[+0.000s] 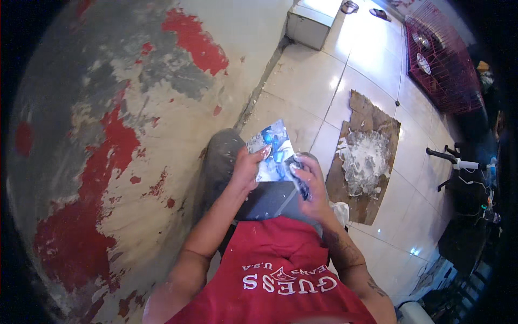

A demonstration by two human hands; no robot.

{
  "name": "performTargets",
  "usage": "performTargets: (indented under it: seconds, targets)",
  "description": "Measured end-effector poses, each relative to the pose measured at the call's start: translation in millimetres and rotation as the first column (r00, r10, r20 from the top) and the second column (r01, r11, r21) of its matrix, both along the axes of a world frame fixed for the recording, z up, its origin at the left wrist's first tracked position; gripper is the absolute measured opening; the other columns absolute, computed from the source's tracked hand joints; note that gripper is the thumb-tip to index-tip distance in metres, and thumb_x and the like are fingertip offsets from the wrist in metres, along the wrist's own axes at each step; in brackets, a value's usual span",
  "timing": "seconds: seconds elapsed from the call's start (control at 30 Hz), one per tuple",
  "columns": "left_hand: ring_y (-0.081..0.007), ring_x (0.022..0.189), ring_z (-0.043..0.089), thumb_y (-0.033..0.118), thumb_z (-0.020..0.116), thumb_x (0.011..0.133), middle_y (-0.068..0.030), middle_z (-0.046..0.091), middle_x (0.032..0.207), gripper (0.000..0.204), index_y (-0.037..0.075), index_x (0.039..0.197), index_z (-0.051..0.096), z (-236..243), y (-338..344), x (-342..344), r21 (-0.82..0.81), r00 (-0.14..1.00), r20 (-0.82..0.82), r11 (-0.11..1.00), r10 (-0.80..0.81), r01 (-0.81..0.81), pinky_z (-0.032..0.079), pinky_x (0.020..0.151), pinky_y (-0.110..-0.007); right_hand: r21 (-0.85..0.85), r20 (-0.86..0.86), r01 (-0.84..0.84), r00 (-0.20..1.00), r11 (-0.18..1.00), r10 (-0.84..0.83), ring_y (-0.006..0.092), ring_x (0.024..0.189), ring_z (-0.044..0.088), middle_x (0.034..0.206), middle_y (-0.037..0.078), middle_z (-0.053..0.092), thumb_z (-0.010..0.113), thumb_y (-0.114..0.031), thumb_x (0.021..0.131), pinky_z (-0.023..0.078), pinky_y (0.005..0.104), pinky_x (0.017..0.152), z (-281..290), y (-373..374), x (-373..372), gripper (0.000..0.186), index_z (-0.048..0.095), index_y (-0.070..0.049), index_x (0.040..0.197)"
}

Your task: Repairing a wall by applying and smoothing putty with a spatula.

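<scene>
My left hand grips the left side of a square, flat sheet smeared white over blue and silvery patches. My right hand is closed on a dark scraper coated with white paste, held at the sheet's right edge; its exact shape is partly hidden by my fingers. Both hands are above my grey-trousered knees. Beside my right leg, a brown cardboard piece on the tiled floor bears a spread of white powdery paste.
A patchy red, grey and cream wall runs along the left. A boxy ledge and footwear are at the back. A red wire cage stands right, with a black chair base, cables and dark clutter below it.
</scene>
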State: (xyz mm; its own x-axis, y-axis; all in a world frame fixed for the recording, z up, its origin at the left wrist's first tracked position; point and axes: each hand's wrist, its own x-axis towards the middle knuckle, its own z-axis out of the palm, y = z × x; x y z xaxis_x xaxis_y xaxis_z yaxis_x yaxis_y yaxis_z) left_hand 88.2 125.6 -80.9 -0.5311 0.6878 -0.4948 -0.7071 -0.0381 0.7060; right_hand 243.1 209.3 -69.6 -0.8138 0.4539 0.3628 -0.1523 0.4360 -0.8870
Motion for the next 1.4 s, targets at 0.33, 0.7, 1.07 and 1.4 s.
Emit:
performTargets:
  seconds: [0.33, 0.7, 1.07, 1.4]
  targets:
    - [-0.0260, 0.094, 0.053, 0.008, 0.048, 0.068, -0.0116, 0.055, 0.101, 0.047, 0.002, 0.114, 0.042, -52, 21, -8, 0.111, 0.969, 0.191, 0.984, -0.157, 0.137, 0.042, 0.085, -0.041, 0.161, 0.491, 0.403, 0.759, 0.901, -0.427, 0.0341, 0.104, 0.042, 0.111, 0.018, 0.042, 0.046, 0.012, 0.059, 0.035, 0.0344, 0.089, -102, 97, 85, 0.056, 0.045, -0.006, 0.111]
    - [-0.0279, 0.100, 0.049, 0.002, 0.044, 0.070, -0.0113, 0.049, 0.111, 0.049, 0.004, 0.119, 0.038, -103, -10, -51, 0.023, 0.891, 0.251, 0.923, -0.377, 0.384, 0.038, 0.088, -0.045, 0.391, 0.777, 0.668, 0.128, 0.633, -0.616, 0.0360, 0.098, 0.047, 0.104, 0.022, 0.047, 0.045, 0.002, 0.067, 0.038, 0.0393, 0.084, -230, 179, 258, 0.045, 0.047, -0.007, 0.111]
    - [-0.0270, 0.100, 0.049, 0.002, 0.047, 0.071, -0.0118, 0.049, 0.110, 0.049, 0.002, 0.119, 0.036, -109, -12, -46, -0.042, 0.893, 0.241, 0.915, -0.381, 0.402, 0.039, 0.088, -0.044, 0.589, 0.718, 0.466, 0.074, 0.660, -0.693, 0.0330, 0.083, 0.053, 0.090, 0.017, 0.053, 0.047, -0.005, 0.068, 0.043, 0.0415, 0.072, -274, 190, 225, 0.023, 0.057, -0.006, 0.089]
    - [-0.0278, 0.101, 0.049, 0.002, 0.047, 0.071, -0.0127, 0.048, 0.111, 0.049, 0.002, 0.119, 0.036, -118, -14, -49, 0.001, 0.895, 0.273, 0.930, -0.354, 0.368, 0.039, 0.088, -0.044, 0.451, 0.790, 0.427, 0.217, 0.784, -0.573, 0.0339, 0.079, 0.055, 0.087, 0.016, 0.057, 0.051, -0.003, 0.064, 0.045, 0.0400, 0.070, -250, 212, 243, 0.025, 0.060, -0.006, 0.087]
